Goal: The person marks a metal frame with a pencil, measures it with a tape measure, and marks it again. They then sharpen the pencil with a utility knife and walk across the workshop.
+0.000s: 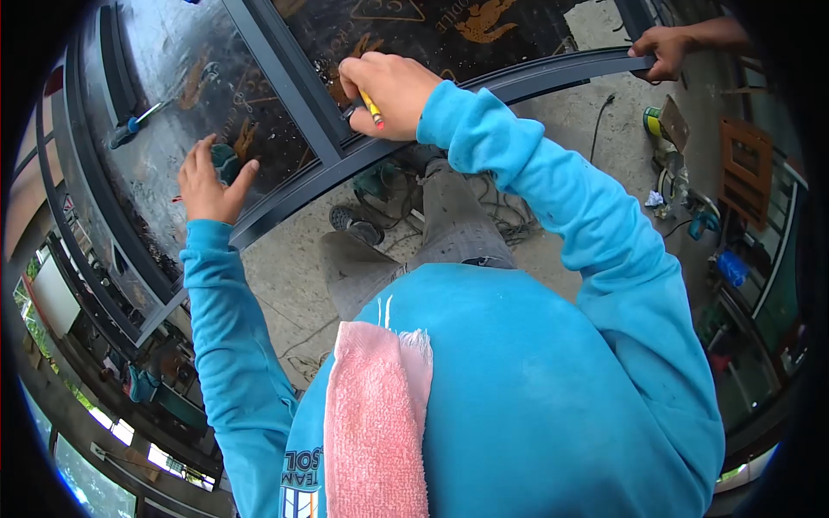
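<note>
The yellow pencil (pixel 372 110) sits in the right hand (pixel 389 91), which is closed around it in a fist-like writing grip, so only a short part with the red end shows below the fingers. The hand rests just above the curved bar (pixel 535 76), at the place where a straight bar (pixel 285 73) of the dark metal frame meets it. I think the hand leans on the metal to stay steady. The pencil's other end is hidden behind the fingers.

The left hand (pixel 207 186) is also above the curved bar, further along it toward its lower end. It lies on the dark printed panel (pixel 181 69) with its fingers half bent around a small green object (pixel 226 161). It may be a tape measure, but I cannot tell. The palm seems to press it flat against the panel so it does not slide.

At the far upper end of the curved bar, 1 hand of a co-worker (pixel 661 47) grips the bar, probably to keep it from moving.

Below the curved bar are the concrete floor (pixel 622 138), a shoe (pixel 354 223) and some cables. A pink towel (pixel 376 423) hangs over the blue shirt, nearest the camera.
</note>
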Demonstrator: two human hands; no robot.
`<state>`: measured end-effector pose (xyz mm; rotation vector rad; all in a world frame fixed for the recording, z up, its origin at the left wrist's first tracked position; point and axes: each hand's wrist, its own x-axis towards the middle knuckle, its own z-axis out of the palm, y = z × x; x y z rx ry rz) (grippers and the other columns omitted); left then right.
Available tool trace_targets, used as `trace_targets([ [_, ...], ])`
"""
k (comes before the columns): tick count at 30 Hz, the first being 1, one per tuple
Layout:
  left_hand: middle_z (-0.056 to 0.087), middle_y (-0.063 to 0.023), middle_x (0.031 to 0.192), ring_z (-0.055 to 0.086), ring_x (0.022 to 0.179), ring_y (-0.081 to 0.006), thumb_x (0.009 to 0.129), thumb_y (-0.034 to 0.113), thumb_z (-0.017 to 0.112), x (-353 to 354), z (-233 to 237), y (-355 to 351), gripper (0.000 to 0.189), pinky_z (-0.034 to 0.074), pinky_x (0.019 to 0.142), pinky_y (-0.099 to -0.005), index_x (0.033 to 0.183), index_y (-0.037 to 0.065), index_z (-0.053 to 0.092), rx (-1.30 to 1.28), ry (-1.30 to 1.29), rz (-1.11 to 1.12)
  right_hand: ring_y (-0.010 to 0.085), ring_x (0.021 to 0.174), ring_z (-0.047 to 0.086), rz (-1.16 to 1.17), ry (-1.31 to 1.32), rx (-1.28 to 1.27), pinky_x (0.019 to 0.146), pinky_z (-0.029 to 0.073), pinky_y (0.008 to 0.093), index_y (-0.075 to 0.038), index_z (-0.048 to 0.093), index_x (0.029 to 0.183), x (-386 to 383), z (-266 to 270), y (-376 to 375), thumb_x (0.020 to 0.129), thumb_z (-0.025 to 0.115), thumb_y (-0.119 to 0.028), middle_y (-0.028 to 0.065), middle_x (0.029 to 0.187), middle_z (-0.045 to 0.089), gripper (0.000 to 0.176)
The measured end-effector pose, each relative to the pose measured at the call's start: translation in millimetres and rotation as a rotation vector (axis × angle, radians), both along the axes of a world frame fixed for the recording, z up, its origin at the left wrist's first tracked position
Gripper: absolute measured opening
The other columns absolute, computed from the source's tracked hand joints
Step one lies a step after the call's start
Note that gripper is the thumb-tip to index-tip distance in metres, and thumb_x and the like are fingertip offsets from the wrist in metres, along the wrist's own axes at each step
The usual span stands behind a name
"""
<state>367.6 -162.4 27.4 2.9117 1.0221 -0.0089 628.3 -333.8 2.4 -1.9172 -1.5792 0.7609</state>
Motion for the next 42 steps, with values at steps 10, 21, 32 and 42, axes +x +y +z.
trace_targets([
  [10,0.053,-0.0195,0.131,0.056,0.117,-0.033,0.066,0.043,0.085,-3,25,42,0.086,0.049,0.092,-0.0432,0.13,0.004,0.042,-0.729,-0.026,0.451,0.0116,0.059,0.062,-0.456,0.532,0.244,0.057,0.05,0.0275,-0.005,0.061,0.088,-9,87,-56,0.094,0.055,-0.023,0.0059,0.062,0.062,0.02],
  [21,0.022,-0.021,0.151,0.03,0.139,-0.0333,0.065,0.053,0.08,-52,97,-123,0.12,0.025,0.114,-0.0421,0.153,0.013,0.009,-1.562,-0.879,0.11,0.0085,0.09,0.052,-0.648,1.379,0.361,0.08,0.045,0.0263,-0.005,0.047,0.106,-206,129,-36,0.091,0.058,-0.014,0.0031,0.098,0.052,0.02],
  [32,0.051,-0.0132,0.121,0.056,0.104,-0.0195,0.078,0.03,0.07,7,95,-105,0.082,0.045,0.091,-0.0319,0.142,-0.001,0.029,-1.939,-0.265,0.034,0.0137,0.082,0.058,-0.121,0.807,0.027,0.071,0.049,0.0303,-0.002,0.053,0.097,-98,125,-79,0.08,0.068,-0.015,0.0064,0.087,0.059,0.026],
  [42,0.056,-0.0156,0.112,0.056,0.103,-0.0203,0.071,0.024,0.074,15,104,-96,0.075,0.043,0.091,-0.0312,0.13,-0.001,0.033,-1.764,0.123,0.212,0.0186,0.082,0.06,0.047,0.728,-0.08,0.074,0.049,0.0316,-0.003,0.054,0.098,-20,110,-96,0.081,0.067,-0.014,0.01,0.09,0.06,0.025],
])
